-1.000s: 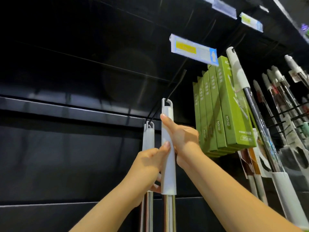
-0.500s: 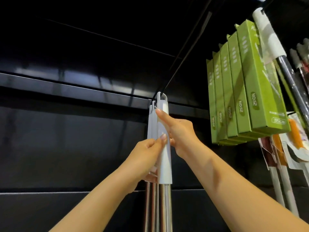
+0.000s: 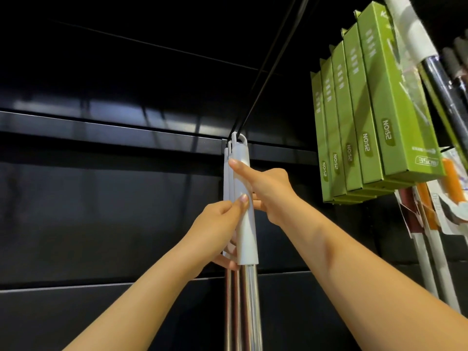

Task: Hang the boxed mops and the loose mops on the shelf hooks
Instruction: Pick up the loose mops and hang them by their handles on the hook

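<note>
Head view: the front mop (image 3: 249,300) hangs upright, its top loop seemingly threaded on the hook (image 3: 254,107), with two other mops (image 3: 226,178) just behind it. Both hands grip its white sleeve (image 3: 247,236) below the hook. The right hand (image 3: 268,191) is higher and nearer the hook, index finger across the front. The left hand (image 3: 220,224) is lower, with fingers curled behind. Boxed mops (image 3: 379,110) hang right of the hook.

Front mop handle (image 3: 247,229) slid along hook (image 3: 249,110), loop threaded (fully back) — touching hung handles (image 3: 226,178)
</note>
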Tool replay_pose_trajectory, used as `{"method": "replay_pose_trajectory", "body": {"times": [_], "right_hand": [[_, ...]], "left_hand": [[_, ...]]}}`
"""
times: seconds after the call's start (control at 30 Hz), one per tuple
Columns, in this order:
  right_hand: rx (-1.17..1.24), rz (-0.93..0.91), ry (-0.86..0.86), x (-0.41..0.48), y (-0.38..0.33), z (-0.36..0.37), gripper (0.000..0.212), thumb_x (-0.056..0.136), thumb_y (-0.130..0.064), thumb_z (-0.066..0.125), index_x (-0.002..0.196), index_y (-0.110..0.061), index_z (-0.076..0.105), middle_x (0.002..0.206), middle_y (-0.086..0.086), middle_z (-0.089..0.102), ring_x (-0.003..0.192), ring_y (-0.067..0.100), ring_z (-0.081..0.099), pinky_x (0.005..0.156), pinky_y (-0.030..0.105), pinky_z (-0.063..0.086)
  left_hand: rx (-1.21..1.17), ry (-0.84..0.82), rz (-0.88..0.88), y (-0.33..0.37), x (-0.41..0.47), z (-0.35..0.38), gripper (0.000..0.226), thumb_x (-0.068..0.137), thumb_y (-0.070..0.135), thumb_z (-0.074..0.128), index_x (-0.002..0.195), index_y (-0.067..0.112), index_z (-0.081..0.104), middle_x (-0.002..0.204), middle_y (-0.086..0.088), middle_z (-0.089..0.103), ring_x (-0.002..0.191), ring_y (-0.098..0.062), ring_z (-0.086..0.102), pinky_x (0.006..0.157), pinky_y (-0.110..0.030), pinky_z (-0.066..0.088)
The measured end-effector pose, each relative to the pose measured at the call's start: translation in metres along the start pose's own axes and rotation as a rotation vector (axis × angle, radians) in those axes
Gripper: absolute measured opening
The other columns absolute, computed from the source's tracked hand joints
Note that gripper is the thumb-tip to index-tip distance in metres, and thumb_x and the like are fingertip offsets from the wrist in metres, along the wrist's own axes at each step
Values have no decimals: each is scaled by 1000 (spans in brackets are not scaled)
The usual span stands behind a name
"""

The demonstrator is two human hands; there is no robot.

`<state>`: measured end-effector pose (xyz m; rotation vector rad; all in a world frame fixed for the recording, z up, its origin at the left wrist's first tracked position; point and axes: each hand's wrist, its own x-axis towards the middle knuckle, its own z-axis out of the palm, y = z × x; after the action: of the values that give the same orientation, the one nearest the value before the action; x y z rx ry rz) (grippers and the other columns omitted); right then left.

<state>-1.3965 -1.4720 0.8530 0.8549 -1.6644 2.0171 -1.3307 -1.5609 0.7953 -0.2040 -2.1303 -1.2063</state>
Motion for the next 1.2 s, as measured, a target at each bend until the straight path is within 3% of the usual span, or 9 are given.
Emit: {"method": "replay_pose_trajectory", "body": {"times": [0.1, 0.2, 0.4, 0.47, 0.6, 0.67, 0.83, 1.0, 1.2], "right_hand": [[-54, 9, -16, -1, -5, -3, 45, 73, -48, 79, 80, -15, 49, 78, 0, 55, 64, 11, 57, 47, 21, 46], [-122, 25, -16, -2, -12, -5, 46, 75, -49, 78, 81, -15, 47, 76, 1, 55, 63, 13, 57, 47, 23, 47], [-473, 21, -9, -13, -21, -8, 56, 80, -62, 65, 90, -7, 56, 78, 6, 58, 57, 13, 48, 49, 24, 37], [-552, 67, -38, -31, -16, -16, 60, 84, -60, 60, 101, -3, 61, 94, 11, 68, 56, 13, 42, 50, 24, 36], [-731, 81, -1, -80, 2, -50, 63, 85, -61, 58, 93, 1, 60, 91, 15, 64, 84, 25, 59, 82, 40, 51], [-799, 100, 43, -111, 7, -77, 62, 85, -57, 62, 114, -2, 62, 116, 12, 64, 108, 27, 60, 85, 36, 46], [-1068, 238, -24, -191, 12, -144, 74, 85, -58, 63, 138, -9, 46, 138, 9, 53, 124, 28, 52, 96, 35, 43], [-1220, 392, 25, -279, 24, -200, 72, 81, -59, 66, 132, -11, 49, 129, 10, 57, 118, 30, 55, 94, 37, 48], [-1350, 629, 67, -410, 53, -272, 78, 80, -62, 66, 136, -13, 42, 136, 14, 54, 126, 37, 48, 100, 50, 44]], "left_hand": [[166, 2, 18, 3, -1, -2, 47, 96, 61, 32, 109, 25, 60, 69, -6, 62, 58, -17, 67, 48, -27, 56], [202, -54, -43, 11, -3, -8, 48, 96, 62, 31, 105, 24, 59, 63, -4, 64, 58, -19, 69, 52, -26, 55], [341, -32, -145, 20, -15, -9, 56, 96, 62, 30, 104, 14, 59, 72, -7, 68, 61, -21, 69, 56, -30, 55], [495, 38, -103, 14, -21, -8, 54, 97, 60, 31, 107, 13, 55, 81, -5, 67, 66, -21, 69, 60, -33, 57], [753, 158, -19, -11, -46, 0, 56, 95, 61, 36, 124, 13, 42, 109, -10, 58, 93, -27, 59, 70, -36, 45], [826, 181, -2, -21, -65, 12, 60, 94, 59, 40, 131, 13, 36, 124, -17, 48, 109, -35, 50, 83, -41, 41], [807, 234, 172, -40, -120, 54, 74, 93, 54, 47, 147, 9, 26, 150, -32, 23, 139, -47, 20, 115, -53, 22], [667, 65, 267, -50, -189, 114, 75, 95, 52, 46, 152, 10, 19, 157, -32, 5, 146, -47, 3, 118, -56, 8], [483, -170, 281, -54, -297, 197, 75, 94, 52, 49, 151, 10, 23, 157, -30, 8, 146, -46, 3, 118, -55, 10]]}}
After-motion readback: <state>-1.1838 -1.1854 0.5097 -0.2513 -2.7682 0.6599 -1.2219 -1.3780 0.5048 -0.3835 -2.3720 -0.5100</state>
